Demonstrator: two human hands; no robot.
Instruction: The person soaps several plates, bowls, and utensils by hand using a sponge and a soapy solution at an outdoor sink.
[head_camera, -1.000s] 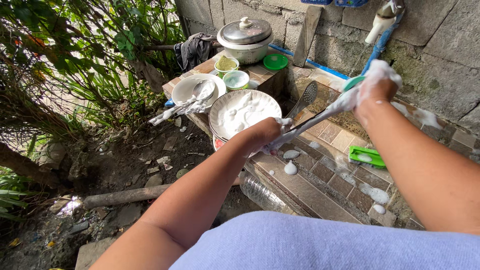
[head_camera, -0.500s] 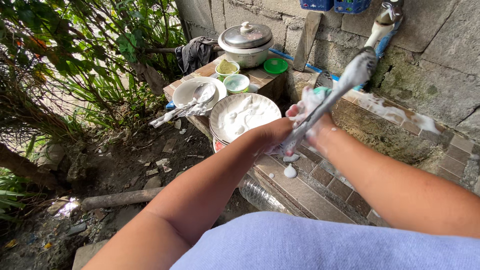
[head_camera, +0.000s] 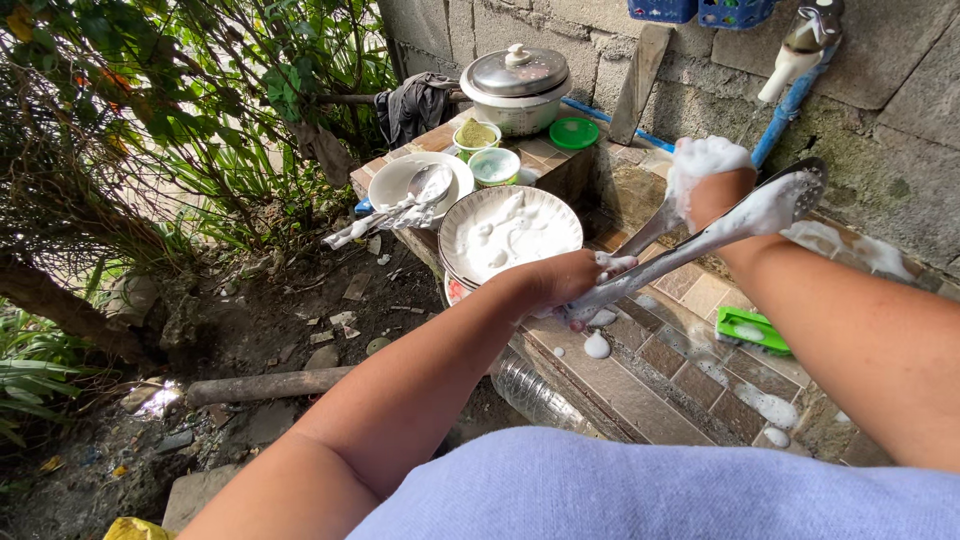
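Foliage (head_camera: 150, 120) crowded the far left, with bare dirt and a fallen log (head_camera: 260, 385) below it. On the tiled counter's (head_camera: 610, 385) left end sat a white bowl (head_camera: 395, 185) holding soapy spoons (head_camera: 385, 215), and just right of it a stack of sudsy plates (head_camera: 510, 235) reached the counter's front edge. The left hand (head_camera: 560, 280) was clamped around the handle end of a long metal ladle (head_camera: 700, 245), which slanted up to the right above the open tiles. The right hand (head_camera: 705, 180), coated in foam, was closed near the ladle's upper part; whether it gripped anything could not be told. A green brush (head_camera: 755, 330) lay on the tiles beneath the right forearm. The block wall (head_camera: 900, 90) closed off the back.
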